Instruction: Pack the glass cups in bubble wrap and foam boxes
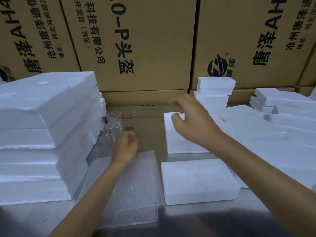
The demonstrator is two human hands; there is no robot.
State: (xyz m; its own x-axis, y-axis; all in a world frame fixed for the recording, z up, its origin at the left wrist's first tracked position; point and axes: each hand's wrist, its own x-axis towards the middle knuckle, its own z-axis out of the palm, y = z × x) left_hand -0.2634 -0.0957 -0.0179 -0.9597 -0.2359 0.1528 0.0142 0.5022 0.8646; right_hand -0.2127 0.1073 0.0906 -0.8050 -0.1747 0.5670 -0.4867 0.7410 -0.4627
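Note:
Two clear glass cups (114, 124) stand on the metal table beside the left foam stack. A sheet of bubble wrap (135, 190) lies flat in front of me. My left hand (125, 147) hovers above the sheet's far edge, fingers loosely curled, holding nothing, just short of the cups. My right hand (191, 120) is raised over a white foam box piece (177, 142), fingers spread and relaxed, empty. A second foam box piece (198, 180) lies nearer to me on the right.
A tall stack of foam pieces (39, 134) fills the left side. More foam stacks (213, 93) and loose foam slabs (273, 127) crowd the right. Large cardboard boxes (145, 48) wall off the back. A small brown object (127, 116) lies behind the cups.

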